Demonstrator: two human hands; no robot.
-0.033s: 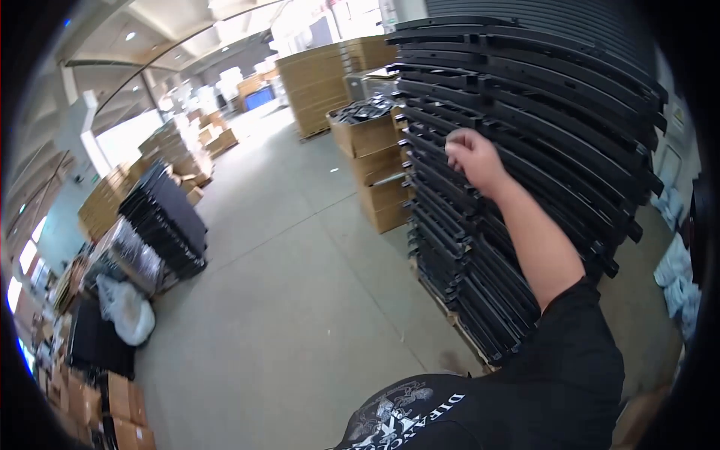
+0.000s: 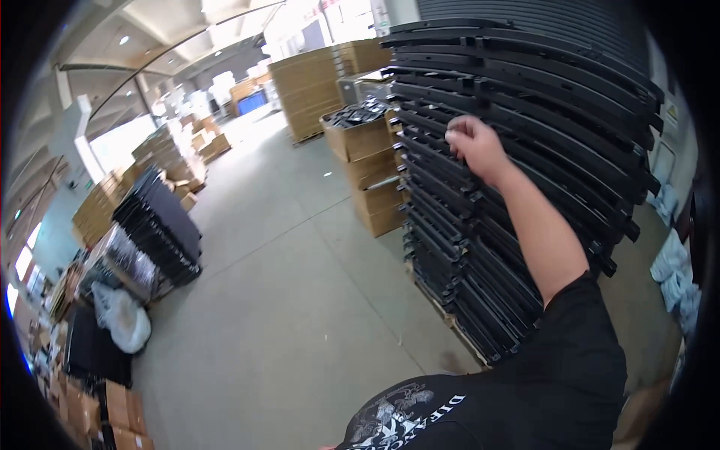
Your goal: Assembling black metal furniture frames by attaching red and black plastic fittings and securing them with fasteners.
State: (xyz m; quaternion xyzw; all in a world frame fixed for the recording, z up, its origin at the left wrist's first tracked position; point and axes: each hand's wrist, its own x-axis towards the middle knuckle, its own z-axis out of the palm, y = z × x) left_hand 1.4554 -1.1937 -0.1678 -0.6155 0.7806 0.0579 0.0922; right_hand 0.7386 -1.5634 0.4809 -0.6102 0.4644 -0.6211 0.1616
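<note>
Not seeing the left hand; not telling its grip. Looking right, past the open brown box (image 2: pixel 357 139): holding up the right hand (image 2: pixel 480 154), curled almost closed, by the tall stack of black bars (image 2: pixel 551 112). Not telling about any hold there. Maybe risking sliding bars by tugging one hard.

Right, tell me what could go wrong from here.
The right hand, fingers curled, is close to the tall stack of black parts: fingers might get pinched in its narrow gaps. The ends look uneven, so a knock might shift some. The pallet shows along its foot and might trip someone.
</note>
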